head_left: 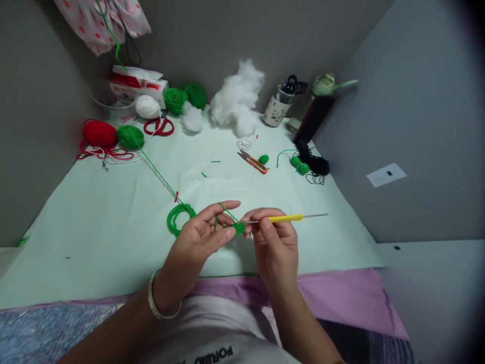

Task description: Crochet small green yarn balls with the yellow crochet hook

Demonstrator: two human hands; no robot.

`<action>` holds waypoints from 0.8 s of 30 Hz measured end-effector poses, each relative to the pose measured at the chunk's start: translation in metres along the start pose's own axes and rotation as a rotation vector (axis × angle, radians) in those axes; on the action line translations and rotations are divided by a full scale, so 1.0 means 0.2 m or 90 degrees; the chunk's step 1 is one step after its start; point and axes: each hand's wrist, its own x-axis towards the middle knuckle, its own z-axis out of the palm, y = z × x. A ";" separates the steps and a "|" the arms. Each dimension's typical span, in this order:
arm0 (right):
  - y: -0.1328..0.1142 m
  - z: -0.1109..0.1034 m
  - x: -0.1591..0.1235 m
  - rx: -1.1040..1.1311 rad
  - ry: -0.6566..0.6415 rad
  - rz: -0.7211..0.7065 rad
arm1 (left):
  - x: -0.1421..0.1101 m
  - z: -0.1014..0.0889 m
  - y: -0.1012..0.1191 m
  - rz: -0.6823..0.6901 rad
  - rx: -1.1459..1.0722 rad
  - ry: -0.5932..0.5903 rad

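Between the thumb and fingers of my left hand [206, 230] is pinched a small green crochet piece [238, 228]. Green yarn loops over the raised index finger of that hand. My right hand [275, 240] grips a crochet hook [286, 218] by its yellow handle, its metal tip meeting the green piece. A thin metal end sticks out to the right of the handle. Beside my left hand lies a coil of green yarn [171, 221], and a strand runs from there up to a green yarn ball [130, 136] at the left.
Thread snips [253, 162] lie mid-table near small green pieces. Red scissors [159, 127], red yarn [99, 133] and a white ball [147, 106] are at the back left. White stuffing [238, 101], a pen cup [278, 108], a bottle [322, 86] and black yarn [316, 164] stand or lie farther right.
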 end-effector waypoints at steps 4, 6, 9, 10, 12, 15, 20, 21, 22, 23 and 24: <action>-0.02 0.01 0.01 -0.005 -0.001 0.021 | 0.00 -0.01 -0.01 0.008 0.010 0.005; -0.02 0.01 0.01 -0.006 -0.020 0.012 | 0.00 -0.01 0.00 0.009 0.021 0.009; -0.03 -0.01 -0.01 -0.049 -0.044 -0.037 | 0.00 -0.01 0.00 0.020 0.050 0.022; -0.03 -0.01 -0.02 -0.089 -0.049 -0.066 | 0.00 -0.01 0.00 0.029 0.066 0.031; -0.03 -0.02 -0.04 -0.198 -0.067 -0.156 | -0.01 -0.01 -0.01 0.056 0.106 0.058; -0.02 -0.03 -0.07 -0.389 -0.126 -0.328 | -0.01 0.01 -0.02 0.093 0.138 0.107; -0.01 -0.04 -0.08 -0.578 -0.141 -0.401 | -0.01 0.03 -0.01 -0.020 -0.081 0.045; -0.01 -0.04 -0.08 -0.539 -0.124 -0.383 | 0.00 0.03 0.00 -0.066 -0.132 0.019; -0.01 -0.04 -0.07 -0.476 -0.099 -0.350 | 0.00 0.02 0.01 -0.104 -0.170 0.000; -0.01 -0.04 -0.05 -0.396 -0.068 -0.302 | 0.00 0.02 0.02 -0.126 -0.191 -0.012; -0.01 -0.03 -0.04 -0.308 -0.036 -0.247 | 0.01 0.02 0.02 -0.128 -0.197 -0.014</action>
